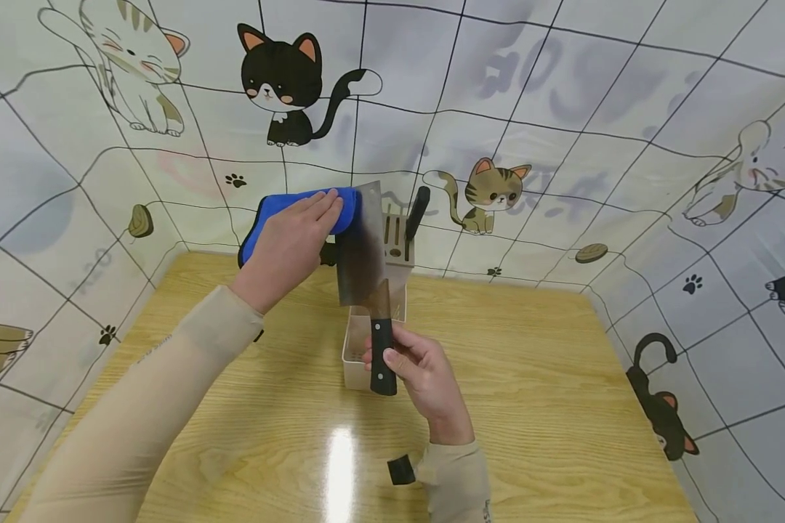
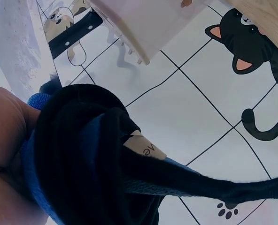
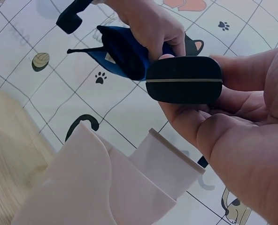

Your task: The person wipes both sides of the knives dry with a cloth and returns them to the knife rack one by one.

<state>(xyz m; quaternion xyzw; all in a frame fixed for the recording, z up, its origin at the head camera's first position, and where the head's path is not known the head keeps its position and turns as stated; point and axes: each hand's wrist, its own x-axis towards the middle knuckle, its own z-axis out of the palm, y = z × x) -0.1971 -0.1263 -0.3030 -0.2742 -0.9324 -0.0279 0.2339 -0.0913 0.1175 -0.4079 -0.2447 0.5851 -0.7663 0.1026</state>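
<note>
My right hand (image 1: 432, 374) grips the black riveted handle (image 1: 383, 359) of a cleaver, held upright above the table with its broad blade (image 1: 361, 254) pointing up and away. In the right wrist view the handle's butt end (image 3: 183, 79) faces the camera, with fingers and thumb around it. A blue cloth (image 1: 271, 218) with black edging is in my left hand (image 1: 294, 240), whose fingers lie over it at the blade's upper left edge. The left thumb is hidden in the head view. Folds of the cloth (image 2: 87, 154) fill much of the left wrist view.
Behind the cleaver stands a pale slotted knife holder (image 1: 399, 254) with a basket (image 1: 355, 349) in front. Another black-handled knife (image 1: 419, 211) sticks up from its slots. The wooden table (image 1: 517, 378) meets cat-print sheeting (image 1: 549, 80) at the back and sides.
</note>
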